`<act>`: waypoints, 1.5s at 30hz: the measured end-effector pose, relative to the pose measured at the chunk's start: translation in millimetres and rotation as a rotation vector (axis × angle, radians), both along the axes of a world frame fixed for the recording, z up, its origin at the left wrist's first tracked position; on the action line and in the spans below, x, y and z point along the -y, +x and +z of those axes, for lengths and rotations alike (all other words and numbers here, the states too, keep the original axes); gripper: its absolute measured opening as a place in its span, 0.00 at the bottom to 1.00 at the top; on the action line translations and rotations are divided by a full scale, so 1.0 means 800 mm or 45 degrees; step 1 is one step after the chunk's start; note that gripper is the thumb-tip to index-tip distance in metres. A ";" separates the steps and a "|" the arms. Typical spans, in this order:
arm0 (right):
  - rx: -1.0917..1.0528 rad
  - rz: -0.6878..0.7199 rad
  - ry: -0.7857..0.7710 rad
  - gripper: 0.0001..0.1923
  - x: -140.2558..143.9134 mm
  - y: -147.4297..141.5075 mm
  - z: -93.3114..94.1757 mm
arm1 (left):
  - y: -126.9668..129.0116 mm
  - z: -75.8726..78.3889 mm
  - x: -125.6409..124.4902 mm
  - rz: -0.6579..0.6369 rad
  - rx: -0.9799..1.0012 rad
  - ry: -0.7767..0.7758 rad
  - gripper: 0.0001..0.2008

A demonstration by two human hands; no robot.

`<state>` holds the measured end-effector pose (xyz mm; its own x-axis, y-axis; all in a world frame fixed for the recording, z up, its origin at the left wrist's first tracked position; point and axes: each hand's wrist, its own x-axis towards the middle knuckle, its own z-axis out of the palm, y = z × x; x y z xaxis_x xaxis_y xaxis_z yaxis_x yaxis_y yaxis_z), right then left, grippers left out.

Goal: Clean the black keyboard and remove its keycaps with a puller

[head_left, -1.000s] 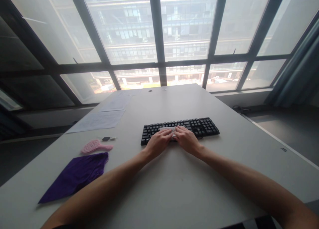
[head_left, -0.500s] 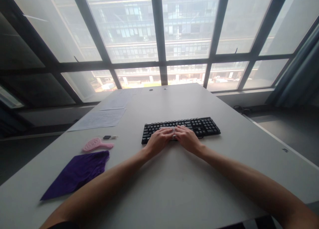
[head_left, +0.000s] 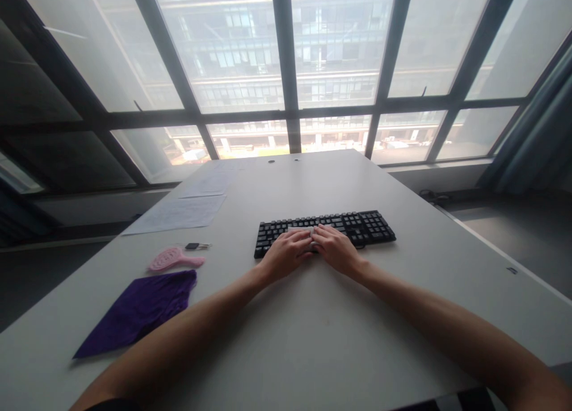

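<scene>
A full-size black keyboard [head_left: 373, 225] lies across the white table. Over its lower middle is a thin white piece [head_left: 300, 229] that looks like a tissue or wipe, mostly covered by my fingers. My left hand [head_left: 288, 250] comes in from the left, its fingers closed over the white piece. From the right, my right hand [head_left: 333, 244] meets it, fingertips bent on the same piece beside the left fingertips. The thumbs and undersides of both hands are largely hidden.
To the left lie a purple drawstring pouch [head_left: 138, 310], a pink hairbrush [head_left: 174, 259] and a small black key fob [head_left: 193, 246]. Sheets of paper [head_left: 179, 213] rest farther back. Large windows stand beyond the table's far edge; a dark striped object [head_left: 451, 401] shows at the bottom.
My left fingers have shifted slightly over the white piece, and less of it shows between my hands. The keyboard and other things stay put.
</scene>
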<state>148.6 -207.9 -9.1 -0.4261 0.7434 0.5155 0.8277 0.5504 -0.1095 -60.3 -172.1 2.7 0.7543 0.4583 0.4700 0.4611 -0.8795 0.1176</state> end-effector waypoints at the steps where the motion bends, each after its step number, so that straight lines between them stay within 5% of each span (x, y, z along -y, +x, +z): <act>1: 0.001 -0.001 -0.001 0.13 0.000 0.000 0.000 | -0.002 -0.001 0.000 -0.011 -0.025 0.000 0.22; 11: -0.013 0.014 0.025 0.13 -0.002 0.000 -0.003 | -0.028 0.005 -0.017 -0.209 -0.239 -0.115 0.45; 27: -0.016 0.055 0.099 0.15 0.000 0.001 0.001 | -0.019 0.000 -0.013 -0.121 -0.096 0.002 0.21; 45: -0.059 0.129 -0.063 0.04 -0.009 0.005 0.009 | -0.014 0.001 -0.015 -0.109 -0.066 -0.008 0.18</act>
<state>152.4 -200.7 -2.1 -0.4770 0.7226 0.5003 0.7614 0.6241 -0.1754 -71.5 -159.8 3.8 0.8138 0.3944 0.4268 0.3901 -0.9151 0.1017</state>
